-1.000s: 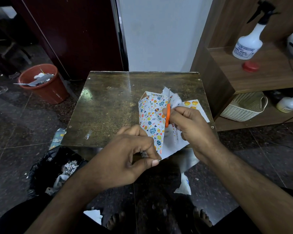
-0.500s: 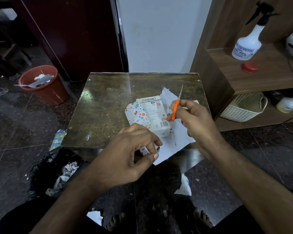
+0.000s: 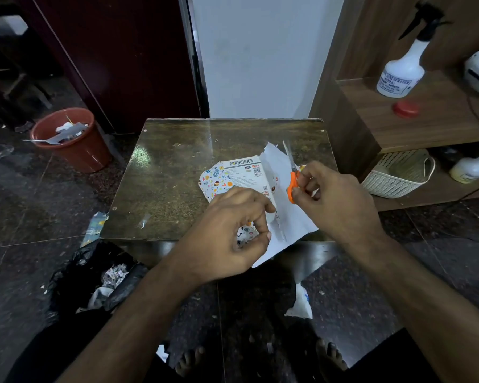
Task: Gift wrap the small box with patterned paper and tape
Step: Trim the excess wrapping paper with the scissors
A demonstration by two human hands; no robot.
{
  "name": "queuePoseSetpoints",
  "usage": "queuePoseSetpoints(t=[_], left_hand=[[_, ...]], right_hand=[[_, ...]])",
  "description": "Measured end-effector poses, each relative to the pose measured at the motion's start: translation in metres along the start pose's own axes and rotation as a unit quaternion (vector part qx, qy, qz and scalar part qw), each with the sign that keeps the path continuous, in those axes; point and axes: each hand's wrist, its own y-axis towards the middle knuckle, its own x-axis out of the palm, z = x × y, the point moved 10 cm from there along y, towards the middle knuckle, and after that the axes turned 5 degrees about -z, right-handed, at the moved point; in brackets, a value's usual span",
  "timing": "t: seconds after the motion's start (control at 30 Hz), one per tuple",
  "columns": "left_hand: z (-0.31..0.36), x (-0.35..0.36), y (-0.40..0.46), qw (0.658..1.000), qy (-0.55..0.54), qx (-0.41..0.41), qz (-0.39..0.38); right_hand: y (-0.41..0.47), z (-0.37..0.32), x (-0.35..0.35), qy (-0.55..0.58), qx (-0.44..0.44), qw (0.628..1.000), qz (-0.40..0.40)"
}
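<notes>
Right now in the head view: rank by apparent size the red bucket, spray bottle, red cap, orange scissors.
1. red bucket
2. spray bottle
3. orange scissors, partly hidden by the right hand
4. red cap

Head view, forward-down over table (close).

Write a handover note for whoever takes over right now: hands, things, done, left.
Left hand: pinches the paper at the table's near edge.
Right hand: holds orange scissors, blades pointing away.
Box: lies on the paper, printed face up, patterned flap on its left side only.
Done: paper partly round the box.
Left: close the wrap, fold the ends, tape. No tape in view.
</notes>
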Motion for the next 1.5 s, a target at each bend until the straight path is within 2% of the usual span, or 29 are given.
queuePoseSetpoints(t=[0.13, 0.23, 0.4, 0.5, 0.73, 0.9, 0.97, 1.03, 1.17, 1.4, 1.5], left_hand=[[-0.006, 0.014, 0.014, 1.000, 0.013, -0.003, -0.016], [-0.011, 0.023, 0.023, 0.997, 0.063, -0.010, -0.031], [-0.013, 0.033, 0.026, 0.989, 0.139, -0.005, -0.051], [-0.017, 0.032, 0.023, 0.988, 0.145, -0.013, -0.049], [-0.018, 0.031, 0.017, 0.989, 0.141, -0.004, -0.046], [-0.018, 0.028, 0.015, 0.995, 0.087, -0.013, -0.054], [-0.018, 0.027, 0.015, 0.996, 0.066, -0.014, -0.050], [-0.017, 0.024, 0.016, 0.999, 0.033, -0.010, -0.039], [-0.015, 0.014, 0.017, 1.000, -0.019, -0.011, 0.009], [-0.012, 0.016, 0.018, 1.000, 0.013, -0.013, 0.009], [-0.012, 0.014, 0.017, 1.000, -0.016, -0.012, 0.018]], right_hand=[[0.001, 0.002, 0.000, -0.079, 0.006, 0.997, -0.007], [0.002, -0.001, 0.003, -0.120, 0.008, 0.993, -0.020], [0.006, 0.001, 0.016, -0.146, 0.030, 0.987, -0.056], [0.011, 0.003, 0.026, -0.162, 0.031, 0.983, -0.077], [0.011, -0.007, 0.027, -0.249, 0.041, 0.965, -0.067], [0.011, -0.018, 0.028, -0.268, 0.023, 0.961, -0.069], [0.013, -0.024, 0.028, -0.255, 0.004, 0.966, -0.045], [0.017, -0.027, 0.029, -0.184, -0.007, 0.982, -0.031], [0.025, -0.024, 0.046, -0.064, 0.006, 0.996, -0.061], [0.034, -0.013, 0.051, -0.095, 0.059, 0.992, -0.053], [0.043, -0.008, 0.035, -0.017, 0.069, 0.997, -0.002]])
